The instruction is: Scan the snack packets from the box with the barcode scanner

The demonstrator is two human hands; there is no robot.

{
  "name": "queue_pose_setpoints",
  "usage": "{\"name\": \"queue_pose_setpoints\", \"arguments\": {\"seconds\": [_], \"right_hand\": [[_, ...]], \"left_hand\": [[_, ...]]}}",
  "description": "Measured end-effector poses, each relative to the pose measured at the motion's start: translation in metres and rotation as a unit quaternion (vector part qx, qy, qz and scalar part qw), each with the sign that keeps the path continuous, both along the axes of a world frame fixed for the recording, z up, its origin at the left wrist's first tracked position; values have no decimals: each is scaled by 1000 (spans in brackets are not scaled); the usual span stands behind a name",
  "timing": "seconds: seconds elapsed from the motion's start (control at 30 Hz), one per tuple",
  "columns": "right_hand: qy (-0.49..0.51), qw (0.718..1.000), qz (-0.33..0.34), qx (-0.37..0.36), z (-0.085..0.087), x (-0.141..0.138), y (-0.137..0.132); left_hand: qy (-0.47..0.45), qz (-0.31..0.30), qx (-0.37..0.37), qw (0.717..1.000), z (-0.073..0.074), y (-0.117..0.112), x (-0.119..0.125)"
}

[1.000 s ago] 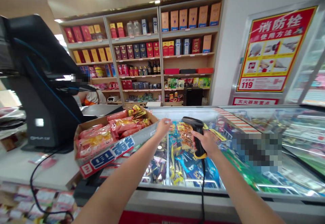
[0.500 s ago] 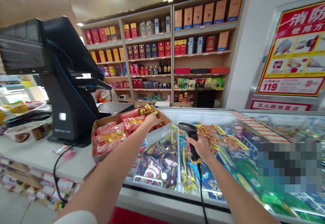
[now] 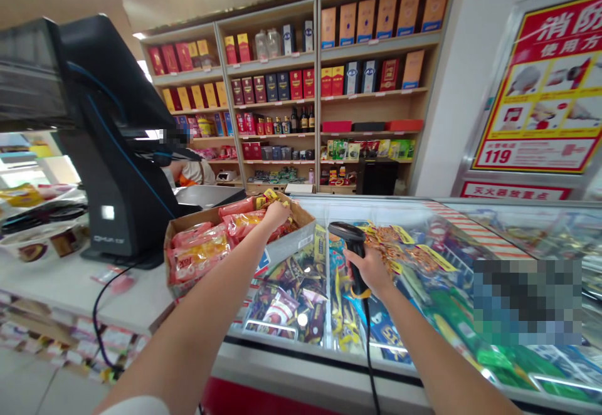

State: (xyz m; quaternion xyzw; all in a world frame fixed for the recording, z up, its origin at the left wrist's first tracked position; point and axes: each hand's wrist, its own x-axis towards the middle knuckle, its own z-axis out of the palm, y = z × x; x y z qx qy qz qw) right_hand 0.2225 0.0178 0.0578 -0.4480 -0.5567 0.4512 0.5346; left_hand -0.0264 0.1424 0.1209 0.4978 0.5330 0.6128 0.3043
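While the right hand [image 3: 372,269] is closed firmly around the handle of a black barcode scanner [image 3: 348,234], the left hand [image 3: 276,212] is laid on the red and orange snack packets [image 3: 202,255] in an open cardboard box [image 3: 289,246], left of centre in the frame. Its fingers are curled down onto the packets at the box's far right corner; whether a packet is actually pinched between them cannot be told.

The scanner is held upright just right of centre, head uppermost, above the glass of a chest freezer [image 3: 305,365], and its cable [image 3: 369,352] is seen hanging toward the bottom edge. The packets lie to the left of the scanner head, at about the same height in the frame, with the box's right wall between the two. Their long axes run roughly left to right, slanting upward toward the right. The left hand is the nearer to them, touching; the right hand is kept apart, beyond the box corner.

A dark checkout terminal [image 3: 113,170] is stood on the counter [image 3: 61,289] at the left, and stocked shelves [image 3: 320,89] fill the upper middle.
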Motion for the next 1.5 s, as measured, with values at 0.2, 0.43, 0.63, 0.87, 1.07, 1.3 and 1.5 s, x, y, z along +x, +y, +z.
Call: {"name": "queue_pose_setpoints", "arguments": {"seconds": [0.2, 0.43, 0.63, 0.87, 1.07, 1.3, 1.5], "right_hand": [[34, 999, 10, 17, 3, 2, -2], [63, 994, 64, 60, 9, 6, -10], [3, 996, 69, 49, 6, 6, -9], [5, 994, 108, 17, 7, 0, -13], [22, 994, 108, 9, 5, 0, -10], [21, 991, 134, 14, -1, 5, -4], [12, 993, 118, 12, 2, 4, -7]], "left_hand": [[-128, -23, 6, 992, 2, -52, 20], [-331, -79, 54, 939, -43, -74, 72], [-292, -6, 85, 953, -68, -71, 69], [-237, 20, 98, 966, -71, -69, 62], [-226, 18, 91, 970, -71, -69, 64], [-243, 20, 94, 965, -71, -70, 65], [-237, 21, 101, 966, -75, -68, 64]]}}
